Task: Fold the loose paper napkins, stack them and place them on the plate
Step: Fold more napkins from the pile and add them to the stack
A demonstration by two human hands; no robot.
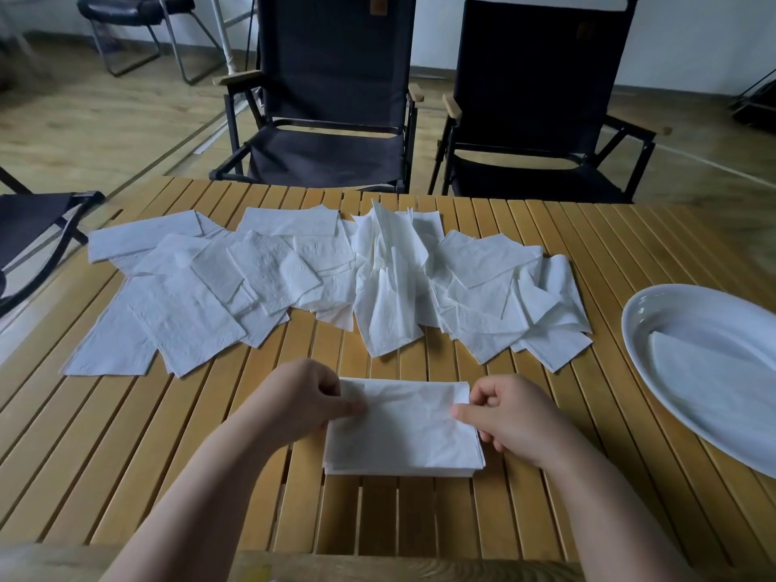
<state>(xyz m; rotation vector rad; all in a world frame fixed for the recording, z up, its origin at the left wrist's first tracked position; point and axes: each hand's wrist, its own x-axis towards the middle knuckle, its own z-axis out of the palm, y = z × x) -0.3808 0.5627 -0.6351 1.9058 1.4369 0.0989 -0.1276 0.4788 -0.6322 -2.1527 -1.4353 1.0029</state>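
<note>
A slatted wooden counter [126, 434] is seen from above, its near edge running along the bottom of the view. Across the far half, a wide heap of loose white paper napkins [319, 283] is spread, the sheets overlapping at many angles (some in the middle are crumpled and stand up). A narrow strip of bare slats is left between the heap and the far edge of the counter. A wider band of bare slats is left between the heap's near edge and the hands, and open slats are seen on both sides of the forearms.

Close to the near edge, a thin stack of folded napkins [407, 430] lies flat, with its layered edges showing along the near side. The left hand [302, 396] is held at the stack's left edge, where the top sheet is pinched between thumb and curled fingers [348, 407]. The right hand [508, 417] is held at the right edge, where the same sheet is pinched by its thumb and bent fingers [483, 392].

At the right, well apart from the stack, a white oval plate [655, 312] is cut off by the frame; a flat white napkin [714, 371] lies in it. Two black folding chairs [331, 98] are placed beyond the far edge on a wooden floor [105, 119].
</note>
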